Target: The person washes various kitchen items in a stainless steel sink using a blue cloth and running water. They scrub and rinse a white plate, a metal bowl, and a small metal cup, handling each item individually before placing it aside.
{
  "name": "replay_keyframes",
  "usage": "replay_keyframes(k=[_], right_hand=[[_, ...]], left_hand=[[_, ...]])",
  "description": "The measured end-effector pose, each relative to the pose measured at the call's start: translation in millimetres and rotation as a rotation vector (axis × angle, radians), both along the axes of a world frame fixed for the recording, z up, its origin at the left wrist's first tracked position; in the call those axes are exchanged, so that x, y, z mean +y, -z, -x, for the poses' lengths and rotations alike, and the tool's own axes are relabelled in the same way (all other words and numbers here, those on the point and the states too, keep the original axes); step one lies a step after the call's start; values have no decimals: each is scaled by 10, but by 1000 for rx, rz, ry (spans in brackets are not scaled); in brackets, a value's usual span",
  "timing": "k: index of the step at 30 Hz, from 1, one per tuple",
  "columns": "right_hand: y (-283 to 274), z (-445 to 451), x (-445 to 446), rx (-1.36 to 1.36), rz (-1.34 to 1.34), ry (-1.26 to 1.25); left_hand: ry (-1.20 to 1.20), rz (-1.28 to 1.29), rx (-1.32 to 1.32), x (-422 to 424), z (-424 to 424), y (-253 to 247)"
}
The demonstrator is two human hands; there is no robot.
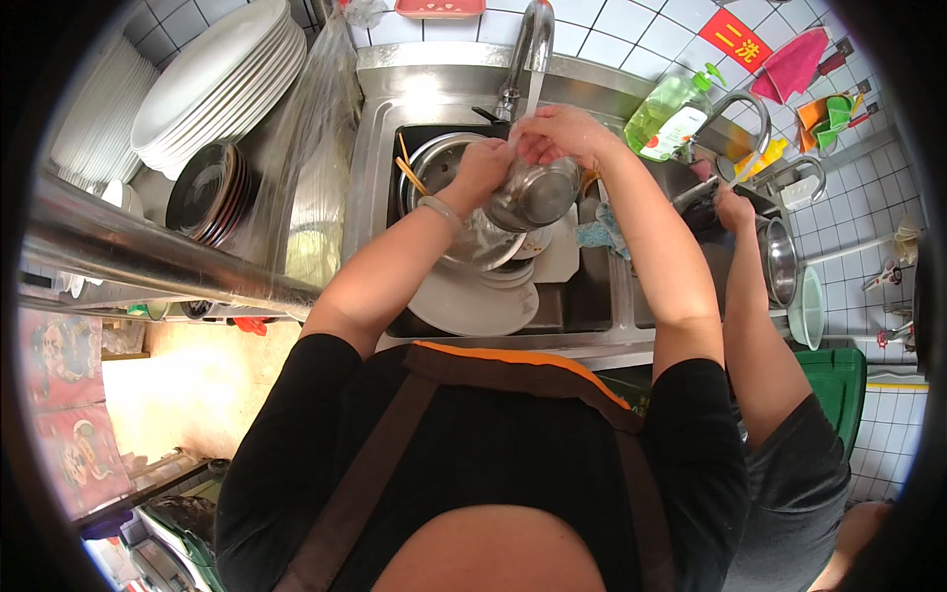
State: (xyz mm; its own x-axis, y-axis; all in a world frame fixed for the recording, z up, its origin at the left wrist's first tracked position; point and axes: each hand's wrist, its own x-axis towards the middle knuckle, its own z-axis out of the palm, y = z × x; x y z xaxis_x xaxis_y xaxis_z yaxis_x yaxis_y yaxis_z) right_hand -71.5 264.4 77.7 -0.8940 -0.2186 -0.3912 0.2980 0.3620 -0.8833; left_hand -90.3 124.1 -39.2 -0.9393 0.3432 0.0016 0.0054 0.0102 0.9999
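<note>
Water runs from the steel faucet (534, 37) over my hands above the left sink basin. My left hand (484, 170) is closed on the rim of a small steel bowl (544, 194), which is tilted with its underside towards me. My right hand (555, 137) is at the bowl's far side under the stream, fingers bent; its exact hold is blurred by water. Beneath lie a large steel basin (436, 148) with wooden chopsticks (411, 176) in it, a steel pan or lid (481, 248) and white plates (473, 300). A blue cloth (603, 233) hangs over the divider.
A co-worker's hand (734, 209) is under another faucet at the right-hand basin. A green soap bottle (669, 118) stands behind the sinks. Stacked white plates (214, 81) and dark plates (203, 192) are at left, beside a plastic-wrapped post and a thick steel rail (163, 251).
</note>
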Motion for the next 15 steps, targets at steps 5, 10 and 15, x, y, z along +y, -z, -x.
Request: replay_keyframes(k=[5, 10, 15], right_hand=[[61, 50, 19, 45, -31, 34], [109, 70, -65, 59, -39, 61], [202, 58, -140, 70, 79, 30]], left_hand=[[10, -199, -133, -314, -15, -73], [-79, -419, -285, -596, 54, 94], [-72, -416, -362, -662, -7, 174]])
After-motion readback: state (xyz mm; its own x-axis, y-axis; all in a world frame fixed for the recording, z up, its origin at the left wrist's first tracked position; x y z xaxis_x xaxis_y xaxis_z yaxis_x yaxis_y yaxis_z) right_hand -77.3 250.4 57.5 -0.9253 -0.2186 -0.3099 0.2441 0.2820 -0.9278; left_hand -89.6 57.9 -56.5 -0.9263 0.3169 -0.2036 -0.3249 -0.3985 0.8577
